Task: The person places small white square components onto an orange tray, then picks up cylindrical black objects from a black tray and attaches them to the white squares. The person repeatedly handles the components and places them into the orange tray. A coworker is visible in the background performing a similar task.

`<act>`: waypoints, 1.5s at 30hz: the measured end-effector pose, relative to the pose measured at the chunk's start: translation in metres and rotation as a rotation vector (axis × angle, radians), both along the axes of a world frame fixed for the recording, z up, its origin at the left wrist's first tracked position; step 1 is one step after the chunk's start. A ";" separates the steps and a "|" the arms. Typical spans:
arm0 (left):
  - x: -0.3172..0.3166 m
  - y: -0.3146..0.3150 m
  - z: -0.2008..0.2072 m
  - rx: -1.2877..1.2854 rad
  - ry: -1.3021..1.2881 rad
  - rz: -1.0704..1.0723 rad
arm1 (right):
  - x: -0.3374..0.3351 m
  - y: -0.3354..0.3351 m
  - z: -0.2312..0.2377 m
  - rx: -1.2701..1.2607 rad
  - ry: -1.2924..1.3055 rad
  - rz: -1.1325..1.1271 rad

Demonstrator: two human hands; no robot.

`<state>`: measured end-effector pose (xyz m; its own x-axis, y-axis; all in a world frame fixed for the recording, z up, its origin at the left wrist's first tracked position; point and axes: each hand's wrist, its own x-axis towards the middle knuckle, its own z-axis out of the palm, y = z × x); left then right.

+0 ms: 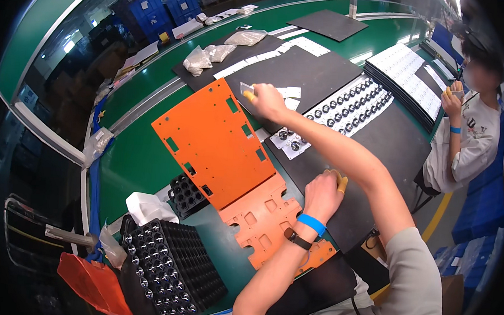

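I count one orange panel (218, 150), one peach plate (267, 207) at its near edge, three plastic bags (197, 61) beyond it. Green bench (132, 165) lies bare left of the panel. Off its upper right edge, my right hand (268, 102) pinches a small clear piece (245, 89); right of it, my left hand (323, 194) is curled, grip unclear.

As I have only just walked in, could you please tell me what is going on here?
A person is working at a green bench. The right hand, by the orange panel, pinches what looks like a small clear piece. The left hand is over the black mat; whether it holds anything is unclear. At the right, a co-worker has both hands raised.
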<state>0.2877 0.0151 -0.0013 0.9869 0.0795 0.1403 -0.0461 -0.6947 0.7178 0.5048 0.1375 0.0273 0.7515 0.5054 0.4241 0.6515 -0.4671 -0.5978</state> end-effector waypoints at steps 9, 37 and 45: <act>0.014 0.003 -0.010 -0.934 -0.111 0.355 | -0.043 -0.126 0.053 0.063 0.363 0.294; 0.016 0.024 0.003 -1.732 0.043 0.343 | -0.053 -0.135 0.027 -0.243 -0.161 0.012; 0.016 0.020 -0.001 -1.682 0.104 0.382 | -0.027 -0.049 -0.021 -0.662 -0.209 -0.237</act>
